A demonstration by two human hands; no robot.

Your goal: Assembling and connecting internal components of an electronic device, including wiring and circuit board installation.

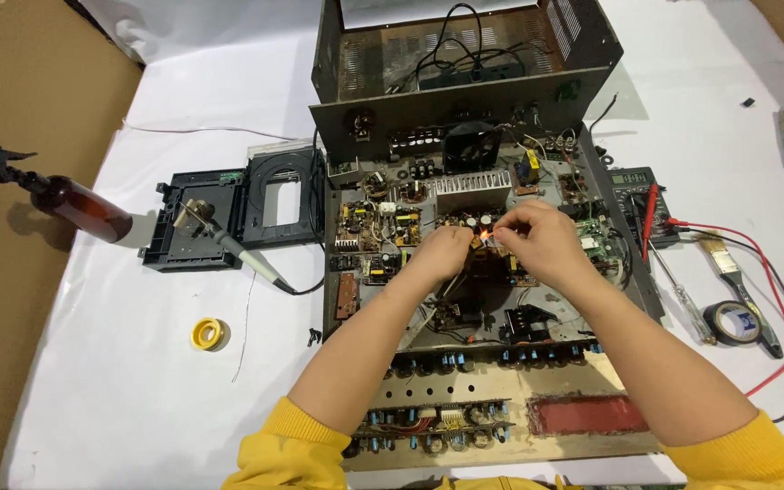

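Observation:
An opened electronic device (356, 299) lies flat on a white sheet, its circuit boards (378, 227) and finned heatsink (472, 191) exposed. Both my hands meet over the middle of the boards. My left hand (443, 253) has its fingers pinched together around a small orange part (480, 240). My right hand (537, 238) pinches something tiny right beside it; what exactly each fingertip grips is too small to tell. The device's metal cover (465, 100) stands upright behind the boards with a fan (472, 145) mounted in it.
A soldering iron (229, 243) rests on a black disc drive tray (229, 213) at left. A brown spray bottle (65, 201) and yellow tape roll (208, 333) lie further left. A multimeter (639, 195) with red lead, a screwdriver (682, 290), a brush (732, 272) and black tape (737, 321) sit right.

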